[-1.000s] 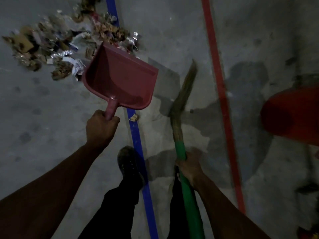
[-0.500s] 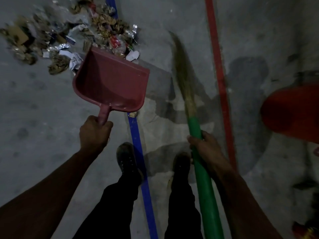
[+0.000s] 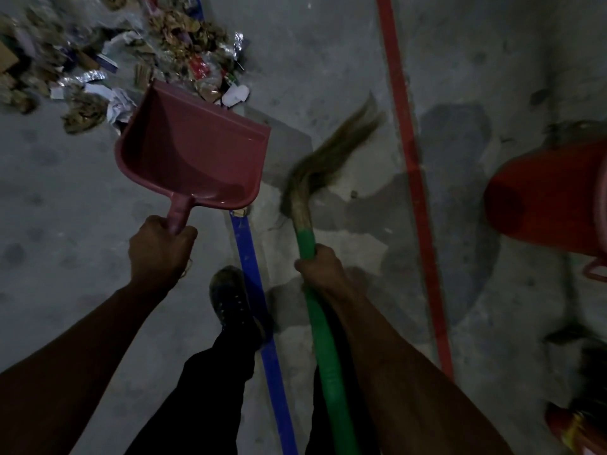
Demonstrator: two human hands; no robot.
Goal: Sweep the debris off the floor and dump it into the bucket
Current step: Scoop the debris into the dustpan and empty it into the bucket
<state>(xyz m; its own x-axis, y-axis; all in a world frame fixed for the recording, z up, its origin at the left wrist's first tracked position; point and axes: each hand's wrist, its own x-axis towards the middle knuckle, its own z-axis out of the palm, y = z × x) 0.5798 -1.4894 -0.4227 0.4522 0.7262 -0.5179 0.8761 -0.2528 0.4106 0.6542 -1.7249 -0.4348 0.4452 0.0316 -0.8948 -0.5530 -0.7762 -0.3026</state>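
One loose heap of mixed debris (image 3: 124, 60) (paper scraps, foil, dry leaves, card) lies far left on the grey concrete floor (image 3: 328, 60). Judged light, flimsy, prone to scatter; move it with tools only. Maroon plastic dustpan (image 3: 193, 152), stiff, empty, lip at the heap's near edge; left hand (image 3: 159, 252) grips its handle. Right hand (image 3: 320, 269) grips the green-handled soft-bristle broom (image 3: 315, 310). Red plastic bucket (image 3: 551, 198) stands right, well apart.

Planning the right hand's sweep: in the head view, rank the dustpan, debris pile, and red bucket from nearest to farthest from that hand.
1. The dustpan, just left of and ahead of the right hand, held by the left hand.
2. The red bucket, off to the right.
3. The debris pile, far ahead on the left, beyond the dustpan's lip.
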